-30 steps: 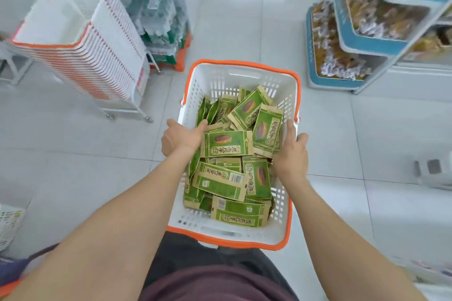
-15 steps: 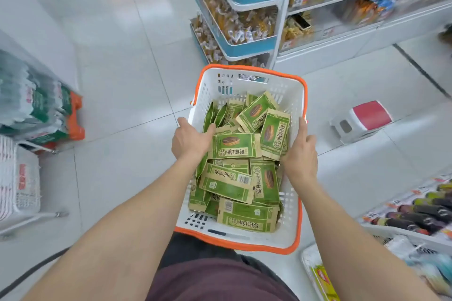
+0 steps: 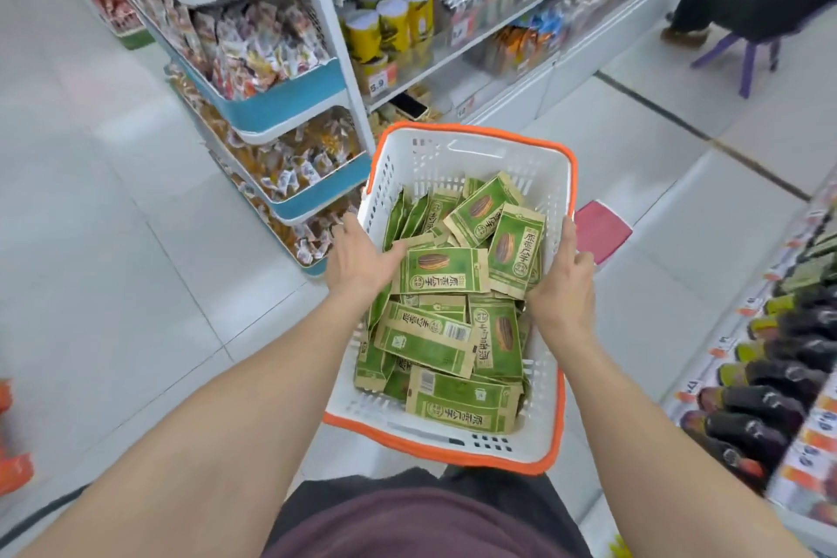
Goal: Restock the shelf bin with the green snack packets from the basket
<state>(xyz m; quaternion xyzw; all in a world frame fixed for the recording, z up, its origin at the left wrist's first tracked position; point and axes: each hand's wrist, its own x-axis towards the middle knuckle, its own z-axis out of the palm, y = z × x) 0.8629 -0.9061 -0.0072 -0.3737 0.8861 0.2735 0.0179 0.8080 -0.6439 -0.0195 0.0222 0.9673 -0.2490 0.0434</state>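
A white basket [image 3: 471, 159] with an orange rim is carried at waist height in front of me. It holds several green snack packets [image 3: 446, 272] lying in a loose heap. My left hand [image 3: 360, 261] grips the basket's left rim, thumb inside against a packet. My right hand [image 3: 564, 281] grips the right rim, thumb hooked inside and fingers down the outside wall. Blue shelf bins [image 3: 290, 104] with wrapped snacks are stacked in tiers just left of the basket.
A white shelf unit [image 3: 453, 14] with cans and packets stands ahead. A red-topped step stool [image 3: 602, 231] sits on the floor right of the basket. Dark bottles [image 3: 770, 403] fill a low shelf at the right. A person and a purple stool [image 3: 752, 50] are at the far right.
My view has swung right while I carry the basket: the stack of empty baskets has left the frame and the blue bins and shelf unit are now close. Both hands keep their grip.
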